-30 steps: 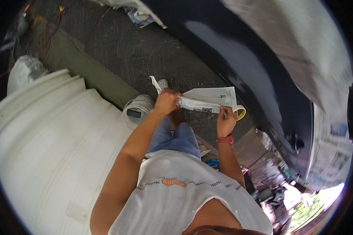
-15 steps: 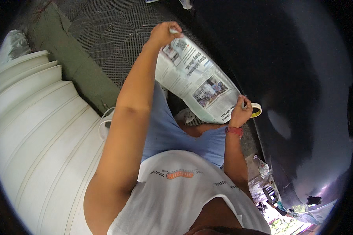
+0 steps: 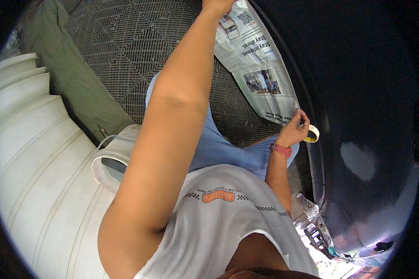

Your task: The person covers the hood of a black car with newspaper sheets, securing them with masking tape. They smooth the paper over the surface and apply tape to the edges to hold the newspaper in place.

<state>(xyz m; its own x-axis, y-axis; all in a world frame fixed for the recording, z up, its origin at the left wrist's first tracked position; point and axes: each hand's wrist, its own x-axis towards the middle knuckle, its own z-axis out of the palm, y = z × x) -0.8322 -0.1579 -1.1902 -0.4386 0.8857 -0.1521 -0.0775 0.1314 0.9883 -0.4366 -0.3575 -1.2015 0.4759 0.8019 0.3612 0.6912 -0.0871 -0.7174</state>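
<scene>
In the head view, the right hand (image 3: 295, 129) pinches the near end of a printed grey-white newspaper sheet (image 3: 258, 56); the left hand (image 3: 218, 5), cropped at its far end, has an unclear hold. Right of the sheet: pale-yellow tape ring (image 3: 316, 133), glossy dark panel (image 3: 354, 88). Left: white plastic bucket (image 3: 118, 149), partly arm-hidden.

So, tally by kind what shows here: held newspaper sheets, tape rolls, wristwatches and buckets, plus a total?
Newspaper sheet, held: 1
Tape roll: 1
Red wristwatch: 1
White bucket, partly hidden by the left arm: 1
Total: 4
</scene>
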